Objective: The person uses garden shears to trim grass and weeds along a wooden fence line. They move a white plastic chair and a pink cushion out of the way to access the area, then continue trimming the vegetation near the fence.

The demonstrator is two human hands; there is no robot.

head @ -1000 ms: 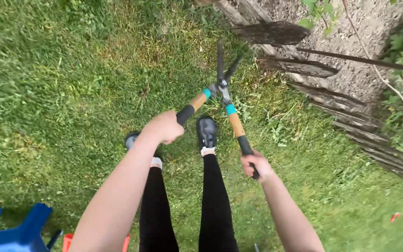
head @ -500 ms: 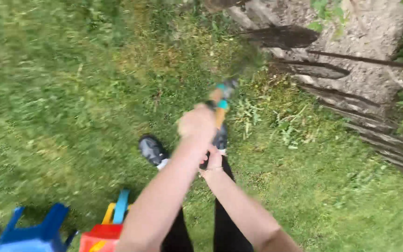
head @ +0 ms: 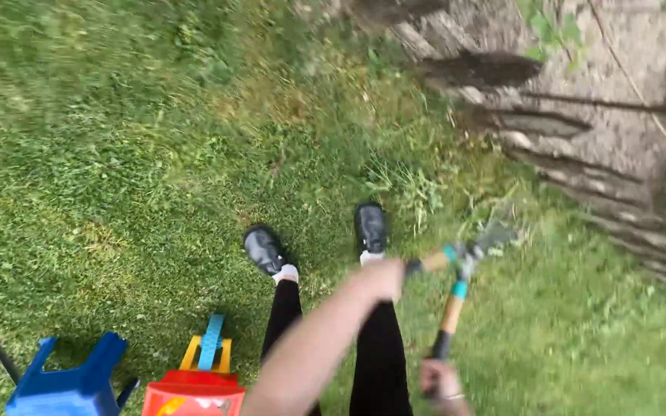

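Daylit green lawn (head: 102,177) meets a weathered slatted fence (head: 580,146), with a blue plastic stool (head: 67,381) nearby.

The grass (head: 117,169) is showing a patchy green, yellower near the top. The shears (head: 456,277) are showing tan wooden handles with teal bands and black grips, and the blurred blades are looking grey, perhaps. The shoes (head: 264,248) are gleaming black above white socks (head: 287,272) and black leggings (head: 379,354). The stool (head: 67,385) is showing bright blue, and the toy (head: 198,385) red, yellow and light blue. The fence (head: 580,146) is looking weathered grey-brown.
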